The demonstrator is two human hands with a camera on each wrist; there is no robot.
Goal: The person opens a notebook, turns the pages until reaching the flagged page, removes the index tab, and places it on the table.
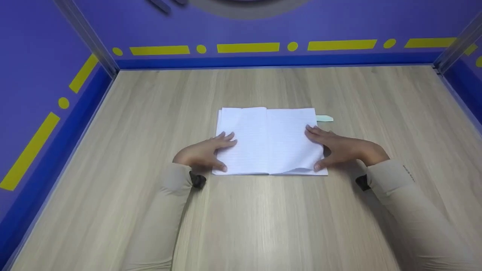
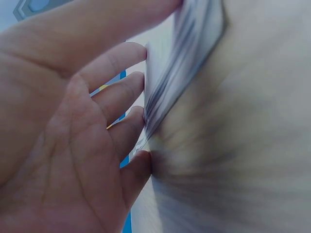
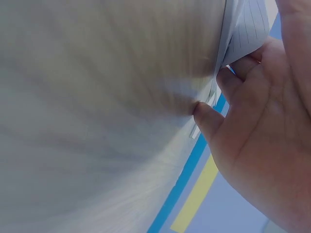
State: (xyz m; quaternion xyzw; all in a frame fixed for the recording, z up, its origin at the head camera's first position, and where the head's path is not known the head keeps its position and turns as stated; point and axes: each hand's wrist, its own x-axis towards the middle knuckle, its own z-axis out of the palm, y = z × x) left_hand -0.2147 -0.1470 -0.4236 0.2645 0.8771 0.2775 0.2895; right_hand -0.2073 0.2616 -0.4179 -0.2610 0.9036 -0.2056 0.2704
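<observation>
Here, open notebook (image 1: 269, 141) lies flat on the desk (image 1: 282, 218). My left grip (image 1: 206, 151) spreads over its left edge, my right grip (image 1: 340, 148) over its right, neither clasping anything. Pages probably light, floppy, easily creased; best held by outer edges.

Notebook (image 1: 278, 135): white pages ruled with faint lines, between the fingers of left hand (image 1: 205, 150) and right hand (image 1: 340, 148).
Tab (image 1: 325, 118): pale mint green, just beyond the right fingertips.
Tabletop (image 1: 263, 218): light greyish-beige wood grain, under and around the fingers.
Sleeves (image 1: 160, 222): beige, behind the fingers, with small dark marks (image 1: 408, 173) on the right one, possibly lettering.
Wrist devices (image 1: 197, 180): black, behind the thumbs.
Far wall (image 1: 248, 32): violet-blue with yellow dashes and dots above a deeper blue band, well beyond the fingers.
</observation>
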